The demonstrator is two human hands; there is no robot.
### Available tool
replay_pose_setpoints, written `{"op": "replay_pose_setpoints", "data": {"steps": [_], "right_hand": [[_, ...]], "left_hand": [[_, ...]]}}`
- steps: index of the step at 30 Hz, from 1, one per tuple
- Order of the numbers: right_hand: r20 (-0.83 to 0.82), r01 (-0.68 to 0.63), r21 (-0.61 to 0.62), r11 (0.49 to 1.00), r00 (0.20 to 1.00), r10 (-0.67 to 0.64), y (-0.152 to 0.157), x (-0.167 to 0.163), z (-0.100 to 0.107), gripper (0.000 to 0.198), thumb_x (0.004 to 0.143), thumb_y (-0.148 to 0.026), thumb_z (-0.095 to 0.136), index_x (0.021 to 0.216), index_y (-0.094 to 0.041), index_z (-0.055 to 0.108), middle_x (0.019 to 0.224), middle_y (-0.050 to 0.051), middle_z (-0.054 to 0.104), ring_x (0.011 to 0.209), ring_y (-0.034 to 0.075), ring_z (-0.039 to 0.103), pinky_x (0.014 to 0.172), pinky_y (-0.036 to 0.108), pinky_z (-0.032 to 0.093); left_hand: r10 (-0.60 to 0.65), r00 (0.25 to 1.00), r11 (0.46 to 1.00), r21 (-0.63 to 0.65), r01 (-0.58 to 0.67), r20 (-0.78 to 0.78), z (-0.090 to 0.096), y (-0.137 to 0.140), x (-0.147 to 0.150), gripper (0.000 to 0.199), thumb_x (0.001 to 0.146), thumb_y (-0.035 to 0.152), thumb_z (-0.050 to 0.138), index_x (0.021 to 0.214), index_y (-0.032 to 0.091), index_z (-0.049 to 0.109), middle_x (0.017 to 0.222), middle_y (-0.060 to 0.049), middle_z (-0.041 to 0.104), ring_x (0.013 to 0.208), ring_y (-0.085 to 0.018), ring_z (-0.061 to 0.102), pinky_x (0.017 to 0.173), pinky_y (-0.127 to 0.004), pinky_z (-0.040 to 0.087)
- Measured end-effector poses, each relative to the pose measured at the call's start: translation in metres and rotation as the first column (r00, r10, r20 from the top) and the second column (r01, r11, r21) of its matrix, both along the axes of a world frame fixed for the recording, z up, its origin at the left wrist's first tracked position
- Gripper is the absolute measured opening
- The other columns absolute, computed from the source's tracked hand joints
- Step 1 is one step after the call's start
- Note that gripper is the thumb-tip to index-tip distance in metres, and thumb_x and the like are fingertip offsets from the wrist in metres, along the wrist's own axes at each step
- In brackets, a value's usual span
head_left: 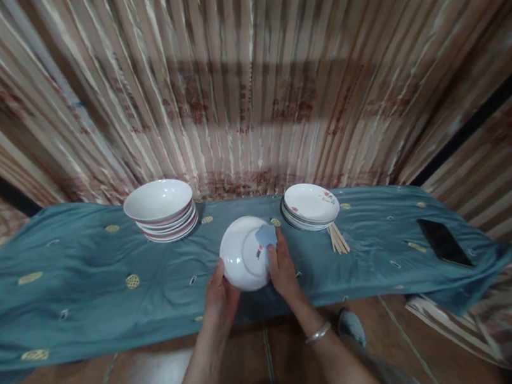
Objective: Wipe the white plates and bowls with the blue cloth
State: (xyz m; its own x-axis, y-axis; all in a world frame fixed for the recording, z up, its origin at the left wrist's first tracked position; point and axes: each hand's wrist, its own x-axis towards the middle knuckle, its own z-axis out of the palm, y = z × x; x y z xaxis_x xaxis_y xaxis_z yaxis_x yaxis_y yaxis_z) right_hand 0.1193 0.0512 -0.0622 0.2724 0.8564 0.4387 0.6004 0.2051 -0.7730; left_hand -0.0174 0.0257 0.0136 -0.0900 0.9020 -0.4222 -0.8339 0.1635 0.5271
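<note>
A round, glossy white ceramic plate (245, 256) was held over the bench, draped in teal patterned cloth (93, 293). The left hand (221, 295) grasped the plate's lower left rim, thumb on the near face. The fingers of the right hand (284, 266) wrapped its right edge and pinched a flat, pale-blue, cloth-like piece (265, 235) against the face; whether it was cloth or sponge I cannot tell. So the plate lay directly between both hands, neither nearer, with the blue piece under the right thumb.

Being round, the plate had no long axis; it tilted, the face with a ring and small printed mark, probably the underside, turned toward the wearer.

Beyond the plate to its left stood a stack of white, red-banded bowls (166, 220); beyond it to its right, a stack of flower-printed white plates (310, 204), pale wooden chopsticks (339, 238) beside them. A black phone (445, 242) lay farther right of it.
</note>
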Motion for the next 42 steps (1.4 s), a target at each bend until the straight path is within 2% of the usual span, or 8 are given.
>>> {"op": "replay_pose_setpoints", "data": {"steps": [6,10,17,21,26,36,39,42], "right_hand": [[0.037,0.03,-0.021,0.999,0.999,-0.029,-0.03,-0.023,-0.004,0.06,0.103,-0.041,0.024,0.155,-0.012,0.019,0.16,0.02,0.024,0.149,0.027,0.021,0.117,0.053,0.03],[0.119,0.02,0.014,1.0,0.993,-0.021,-0.046,-0.038,0.001,0.055,0.104,-0.035,0.025,0.155,-0.013,0.023,0.162,0.017,0.019,0.151,0.026,0.013,0.117,0.053,0.028],[0.226,-0.04,0.004,0.999,0.973,0.038,-0.063,-0.057,0.014,0.052,0.104,-0.029,0.024,0.154,-0.014,0.026,0.158,0.017,0.031,0.15,0.024,0.021,0.117,0.055,0.027],[0.29,-0.125,0.027,0.992,0.951,0.112,-0.064,-0.064,0.026,0.054,0.103,-0.026,0.025,0.156,-0.015,0.02,0.159,0.016,0.03,0.15,0.024,0.021,0.117,0.052,0.028],[0.335,-0.138,0.098,0.986,0.937,0.098,-0.046,-0.054,0.039,0.058,0.102,-0.03,0.029,0.157,-0.014,0.016,0.16,0.017,0.027,0.149,0.025,0.022,0.116,0.049,0.031],[0.409,-0.085,0.016,0.996,0.91,0.071,-0.034,-0.029,0.037,0.065,0.101,-0.039,0.034,0.157,-0.013,0.015,0.161,0.02,0.023,0.151,0.028,0.016,0.117,0.055,0.023],[0.394,-0.042,0.011,0.999,0.918,0.034,-0.036,-0.026,0.034,0.064,0.101,-0.039,0.035,0.156,-0.012,0.017,0.159,0.021,0.025,0.15,0.029,0.019,0.116,0.056,0.024],[0.362,-0.014,0.023,1.0,0.932,0.005,-0.04,-0.025,0.028,0.06,0.102,-0.037,0.032,0.155,-0.01,0.022,0.158,0.022,0.029,0.149,0.028,0.022,0.115,0.054,0.028]], "left_hand": [[0.008,1.0,0.998,-0.061,-0.006,0.028,0.0,0.003,-0.001,0.034,0.097,0.022,0.048,0.125,0.01,0.064,0.098,-0.01,0.077,0.112,-0.024,0.067,0.102,-0.037,0.051],[0.02,1.0,0.995,-0.096,-0.018,0.021,0.002,0.004,0.0,0.035,0.097,0.022,0.047,0.125,0.008,0.063,0.096,-0.011,0.077,0.106,-0.023,0.069,0.1,-0.037,0.051],[-0.015,1.0,0.996,-0.084,0.017,0.023,0.006,0.003,-0.001,0.034,0.099,0.023,0.042,0.114,0.006,0.067,0.089,-0.01,0.077,0.086,-0.018,0.072,0.092,-0.03,0.053],[-0.039,0.999,0.999,-0.025,0.039,-0.034,-0.001,0.001,-0.004,0.024,0.09,0.019,0.057,0.107,0.009,0.071,0.082,-0.006,0.076,0.081,-0.017,0.072,0.087,-0.028,0.054],[-0.016,0.996,0.999,0.036,0.02,-0.088,-0.008,0.0,-0.004,0.02,0.078,0.018,0.07,0.096,0.012,0.073,0.08,-0.006,0.076,0.083,-0.019,0.072,0.086,-0.03,0.054],[-0.027,0.999,0.998,0.055,0.029,-0.03,-0.005,0.0,0.001,0.019,0.085,0.024,0.065,0.092,0.008,0.073,0.092,-0.014,0.077,0.109,-0.027,0.067,0.101,-0.038,0.049],[-0.022,0.999,0.999,0.045,0.023,-0.025,-0.007,0.0,0.001,0.024,0.081,0.026,0.07,0.095,0.006,0.073,0.092,-0.015,0.077,0.112,-0.03,0.066,0.101,-0.04,0.05],[-0.032,0.999,0.999,0.028,0.033,-0.039,-0.008,0.0,0.001,0.024,0.087,0.026,0.063,0.1,0.008,0.072,0.093,-0.014,0.077,0.112,-0.029,0.066,0.1,-0.039,0.051]]}}
